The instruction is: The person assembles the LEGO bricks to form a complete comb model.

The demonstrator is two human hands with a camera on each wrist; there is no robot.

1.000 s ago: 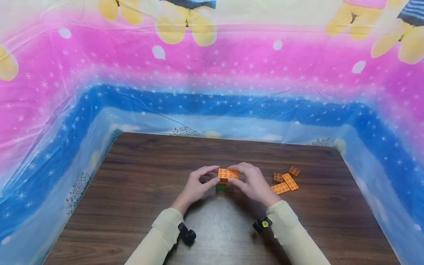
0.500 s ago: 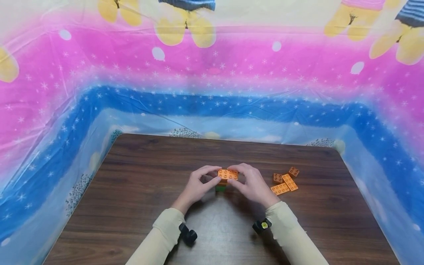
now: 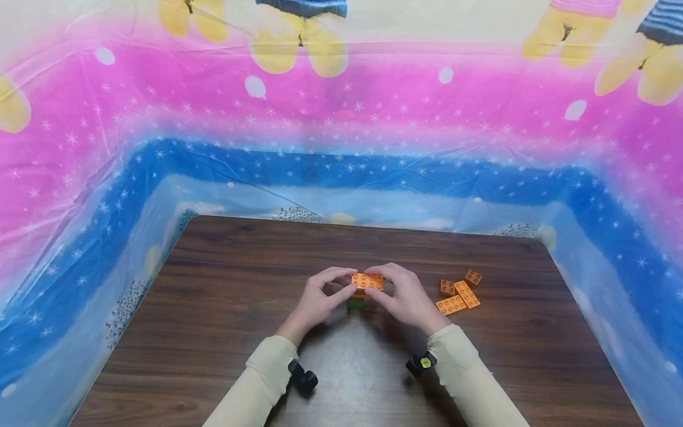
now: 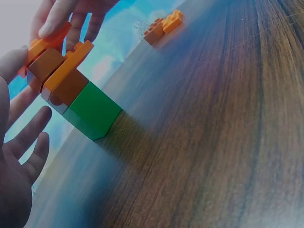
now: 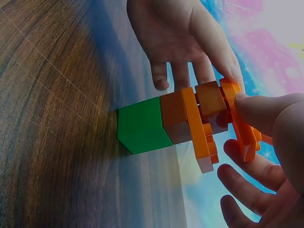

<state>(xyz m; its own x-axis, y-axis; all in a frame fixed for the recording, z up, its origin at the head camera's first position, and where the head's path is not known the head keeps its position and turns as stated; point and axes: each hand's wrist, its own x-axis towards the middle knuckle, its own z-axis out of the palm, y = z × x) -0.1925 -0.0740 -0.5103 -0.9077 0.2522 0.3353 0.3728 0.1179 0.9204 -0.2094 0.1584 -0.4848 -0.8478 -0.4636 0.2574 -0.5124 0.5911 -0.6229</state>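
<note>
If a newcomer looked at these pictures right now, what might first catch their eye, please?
Probably the bright pink-and-blue backdrop behind the wooden table. Next, at centre, the brick tower, green at its base, with the left hand and right hand pinching the orange plate on top. Four loose pieces lie off to the right.

Head view: green block (image 3: 356, 303) partly hidden under orange plate (image 3: 367, 281). Own wrist views: edges crop left hand (image 3: 317, 298), right hand (image 3: 409, 294).
</note>
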